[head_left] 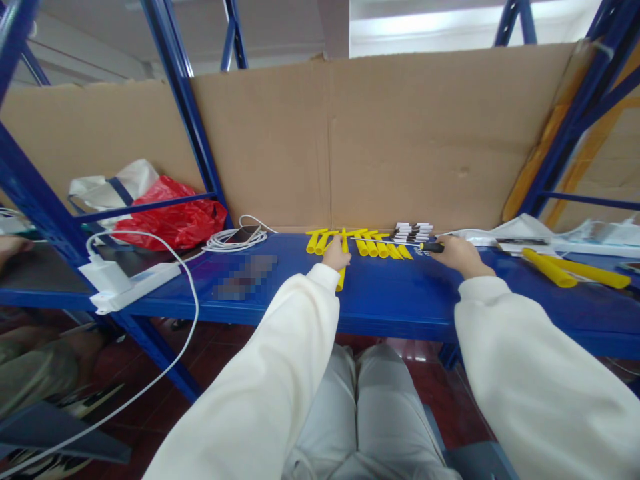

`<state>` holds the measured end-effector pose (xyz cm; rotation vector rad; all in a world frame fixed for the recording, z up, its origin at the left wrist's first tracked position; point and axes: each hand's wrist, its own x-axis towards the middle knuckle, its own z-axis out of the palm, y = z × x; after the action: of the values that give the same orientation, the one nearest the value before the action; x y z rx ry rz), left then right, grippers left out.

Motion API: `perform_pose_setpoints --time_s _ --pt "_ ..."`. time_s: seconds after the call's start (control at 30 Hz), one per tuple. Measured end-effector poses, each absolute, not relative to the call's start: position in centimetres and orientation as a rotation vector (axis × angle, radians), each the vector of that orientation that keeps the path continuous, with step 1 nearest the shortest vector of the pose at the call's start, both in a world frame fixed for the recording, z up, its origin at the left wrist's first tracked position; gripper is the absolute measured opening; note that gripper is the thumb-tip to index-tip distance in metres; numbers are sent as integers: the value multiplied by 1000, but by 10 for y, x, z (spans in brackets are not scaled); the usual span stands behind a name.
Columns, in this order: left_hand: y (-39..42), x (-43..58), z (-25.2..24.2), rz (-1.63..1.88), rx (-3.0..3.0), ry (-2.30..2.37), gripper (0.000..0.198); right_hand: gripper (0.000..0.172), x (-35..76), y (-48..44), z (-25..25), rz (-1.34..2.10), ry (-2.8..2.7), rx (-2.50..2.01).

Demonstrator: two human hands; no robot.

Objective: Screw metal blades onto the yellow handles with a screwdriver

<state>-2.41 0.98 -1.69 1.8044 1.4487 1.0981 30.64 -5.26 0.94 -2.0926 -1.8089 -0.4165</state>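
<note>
My left hand [336,253] is closed on a yellow T-shaped piece [341,280] whose round tube end points towards me. In my right hand [463,255] is a screwdriver [431,247] with a black and yellow handle. Its long thin shaft reaches left over the row, towards the piece in my left hand; whether the tip touches it I cannot tell. Several more yellow T-shaped pieces [371,248] lie side by side on the blue table [395,300]. Behind the row's right end sits a stack of small white and black pieces [413,232].
Two yellow tubes [550,268] lie at the right. On the left are a coiled white cable [233,240], a power strip [137,287] with a plugged-in charger, and a red plastic bag [173,213]. Cardboard [400,133] walls the back. Another person's hand [14,247] shows far left.
</note>
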Motion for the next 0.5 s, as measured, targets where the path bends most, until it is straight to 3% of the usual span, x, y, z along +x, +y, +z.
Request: perform_pose_setpoints --time_s 0.27,0.5 --pt "2 -21 -12 1070 1771 1542 62 41 320 -41 0 -519 -1831 -1837" --pt "0 -21 -10 1044 1767 1514 62 37 323 -43 0 -605 -1836 -1850"
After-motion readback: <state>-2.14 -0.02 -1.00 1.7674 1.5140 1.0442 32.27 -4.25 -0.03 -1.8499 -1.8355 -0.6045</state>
